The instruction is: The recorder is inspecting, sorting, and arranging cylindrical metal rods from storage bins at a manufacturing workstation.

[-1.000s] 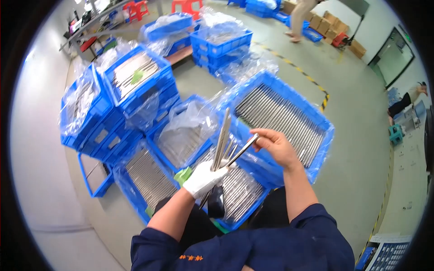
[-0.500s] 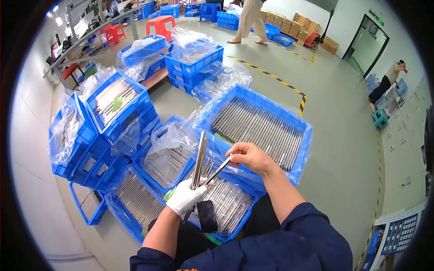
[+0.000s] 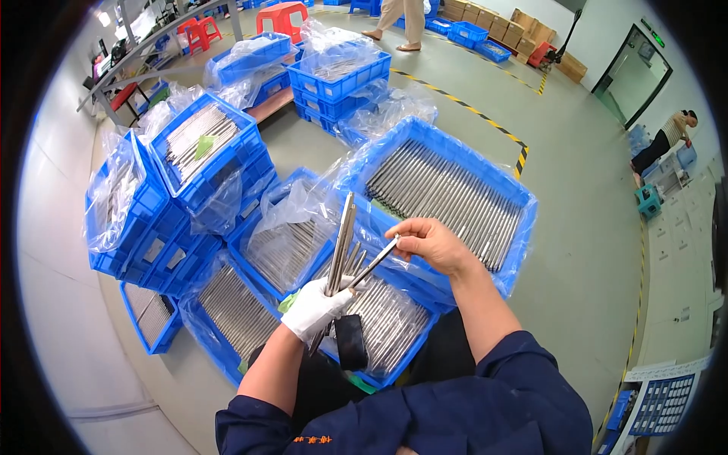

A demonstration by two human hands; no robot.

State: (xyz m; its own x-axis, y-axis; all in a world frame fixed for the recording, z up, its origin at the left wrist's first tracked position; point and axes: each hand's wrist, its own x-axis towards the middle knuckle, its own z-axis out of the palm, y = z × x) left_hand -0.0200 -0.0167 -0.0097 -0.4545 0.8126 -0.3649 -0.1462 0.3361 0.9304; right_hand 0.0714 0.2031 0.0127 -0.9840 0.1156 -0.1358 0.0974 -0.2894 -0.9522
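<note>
My left hand point(image 3: 315, 309), in a white glove, is closed around an upright bundle of slim metal rods point(image 3: 343, 246). With thumb and fingers pinched, my bare right hand point(image 3: 434, 244) grips the upper end of a single metal rod point(image 3: 375, 264). That rod slants down to my left hand, where its lower end meets the glove. Below the hands, a plastic-lined blue crate holds more rods point(image 3: 394, 322), and a black strap-like piece point(image 3: 349, 343) hangs beside the glove. Beyond my right hand, a larger blue crate point(image 3: 479, 155) holds a neat row of rods point(image 3: 447, 201).
Stacked blue crates point(image 3: 216, 199) with rods and clear plastic stand at the left. More filled crates point(image 3: 340, 89) are farther back, near a red stool point(image 3: 282, 17). Yellow-black tape point(image 3: 470, 112) marks the floor. One person walks at the back; another bends at the far right.
The view has tilted slightly, so the crates sit higher and farther right. Both hands keep their grips on the rods. The walking person at the back has moved left.
</note>
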